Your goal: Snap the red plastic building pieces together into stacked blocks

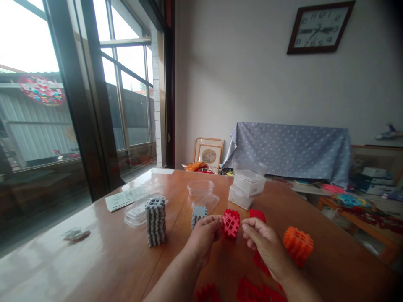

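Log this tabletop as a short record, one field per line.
left hand: at left edge of the red window block
right hand: close to that block's right side
tall gray block stack: left of shorter gray block stack
orange block stack: right of right hand
loose red blocks: nearest the camera, on wooden table
clear plastic tub: beyond the shorter gray block stack

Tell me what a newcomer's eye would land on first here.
Probably the bright red piece pinched by the left hand, with the right hand close by. Next, the orange stack to the right of the right hand and the tall gray stack left of both hands.
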### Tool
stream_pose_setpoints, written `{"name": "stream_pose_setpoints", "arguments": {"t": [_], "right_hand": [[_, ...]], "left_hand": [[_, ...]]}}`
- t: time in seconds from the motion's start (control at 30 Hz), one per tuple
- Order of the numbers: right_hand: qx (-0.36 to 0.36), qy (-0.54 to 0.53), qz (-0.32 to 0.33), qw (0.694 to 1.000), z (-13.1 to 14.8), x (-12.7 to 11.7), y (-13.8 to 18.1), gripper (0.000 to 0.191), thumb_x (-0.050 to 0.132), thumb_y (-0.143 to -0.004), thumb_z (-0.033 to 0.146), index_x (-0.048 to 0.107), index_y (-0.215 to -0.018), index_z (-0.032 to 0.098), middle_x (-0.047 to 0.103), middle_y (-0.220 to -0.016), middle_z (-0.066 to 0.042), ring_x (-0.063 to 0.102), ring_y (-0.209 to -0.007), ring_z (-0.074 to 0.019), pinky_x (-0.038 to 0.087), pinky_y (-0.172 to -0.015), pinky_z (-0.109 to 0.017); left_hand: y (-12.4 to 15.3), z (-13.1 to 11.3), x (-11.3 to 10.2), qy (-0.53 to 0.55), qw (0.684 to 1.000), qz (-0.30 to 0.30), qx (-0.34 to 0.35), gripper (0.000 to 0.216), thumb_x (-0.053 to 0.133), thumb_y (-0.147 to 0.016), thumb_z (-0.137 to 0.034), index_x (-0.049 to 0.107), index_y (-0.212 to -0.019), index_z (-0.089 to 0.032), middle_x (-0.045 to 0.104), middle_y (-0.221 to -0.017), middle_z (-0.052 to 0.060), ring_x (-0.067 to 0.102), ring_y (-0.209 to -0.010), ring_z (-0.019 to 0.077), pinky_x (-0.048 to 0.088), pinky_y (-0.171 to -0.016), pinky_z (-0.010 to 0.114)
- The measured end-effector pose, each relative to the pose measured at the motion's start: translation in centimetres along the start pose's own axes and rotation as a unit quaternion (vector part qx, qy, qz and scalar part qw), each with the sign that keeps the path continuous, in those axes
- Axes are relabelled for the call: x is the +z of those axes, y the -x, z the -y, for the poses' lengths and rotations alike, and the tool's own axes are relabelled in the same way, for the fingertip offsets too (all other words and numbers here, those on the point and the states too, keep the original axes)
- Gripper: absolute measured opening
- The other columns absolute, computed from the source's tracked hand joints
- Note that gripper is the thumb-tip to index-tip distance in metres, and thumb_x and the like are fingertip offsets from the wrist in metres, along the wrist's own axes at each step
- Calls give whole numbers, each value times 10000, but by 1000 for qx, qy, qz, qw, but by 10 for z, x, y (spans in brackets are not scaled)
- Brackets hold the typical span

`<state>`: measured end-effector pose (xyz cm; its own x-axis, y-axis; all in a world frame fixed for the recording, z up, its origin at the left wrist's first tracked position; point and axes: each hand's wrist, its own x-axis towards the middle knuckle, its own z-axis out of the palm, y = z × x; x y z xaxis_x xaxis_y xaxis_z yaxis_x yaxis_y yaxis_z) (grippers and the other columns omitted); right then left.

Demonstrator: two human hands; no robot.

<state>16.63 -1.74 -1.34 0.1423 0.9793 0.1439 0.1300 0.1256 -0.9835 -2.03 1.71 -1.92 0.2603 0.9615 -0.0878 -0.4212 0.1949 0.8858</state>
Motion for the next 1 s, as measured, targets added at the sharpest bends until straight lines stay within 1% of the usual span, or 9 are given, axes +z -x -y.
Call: {"name": "stream_pose_setpoints", "arguments": {"t": [0.07,0.17,0.27,0.33,0.43,0.57,0.73,0.83,1.0], "right_hand": [[0,2,5,1000,3,-2,1,489,689,-767,642,733,-968,198,663,-708,-15,548,-544,-137,424,-520,-259],[-4,12,38,999,7,-4,4,492,693,-776,630,743,-1002,196,704,-761,-34,583,-580,-149,469,-560,-273],[-18,23,74,997,7,-2,5,447,697,-789,599,748,-978,197,720,-782,-36,602,-608,-156,497,-591,-283],[-39,34,82,995,4,1,6,406,704,-795,573,744,-947,198,710,-760,-27,607,-624,-162,507,-603,-287],[-77,56,80,992,-3,6,6,342,688,-831,522,730,-942,201,707,-761,-26,630,-680,-179,524,-640,-296],[-117,91,61,987,-11,10,6,283,664,-875,453,711,-1013,210,742,-884,-55,674,-792,-204,549,-736,-320],[-155,143,51,976,-12,8,7,211,655,-893,408,717,-984,228,748,-890,-53,678,-795,-210,540,-746,-321],[-159,156,58,973,-9,6,7,213,653,-894,431,717,-946,234,734,-841,-43,662,-765,-209,528,-734,-322],[-139,146,63,977,-8,3,6,318,646,-882,538,704,-905,226,681,-749,-22,620,-712,-196,504,-687,-305]], "left_hand": [[0,-1,-2,-20,1000,11,0,302,799,-674,-329,772,-892,-121,672,-747,40,459,-599,93,305,-607,240],[-2,-1,-5,-34,999,19,5,308,793,-676,-334,792,-899,-121,693,-750,53,471,-598,104,313,-600,245],[-6,0,-7,-23,1000,6,4,314,794,-671,-337,794,-907,-129,724,-789,71,550,-646,131,377,-642,254],[-6,0,-7,-6,1000,-15,0,325,806,-652,-329,788,-909,-132,737,-816,80,595,-687,151,420,-684,269],[-5,-2,-6,18,999,-33,0,328,826,-627,-313,771,-893,-129,730,-800,71,615,-697,157,448,-712,280],[-3,-6,-4,34,998,-48,10,316,841,-610,-280,748,-871,-129,691,-736,35,581,-645,129,441,-690,268],[-3,-6,-4,38,998,-39,11,317,841,-607,-266,733,-867,-121,666,-723,25,565,-634,117,433,-684,262],[-3,-4,-4,45,998,-30,12,333,853,-614,-285,715,-875,-131,653,-731,14,560,-639,114,432,-680,258],[-1,-4,-3,46,998,-38,14,412,883,-628,-342,682,-930,-146,643,-763,4,557,-649,100,438,-694,248]]}}
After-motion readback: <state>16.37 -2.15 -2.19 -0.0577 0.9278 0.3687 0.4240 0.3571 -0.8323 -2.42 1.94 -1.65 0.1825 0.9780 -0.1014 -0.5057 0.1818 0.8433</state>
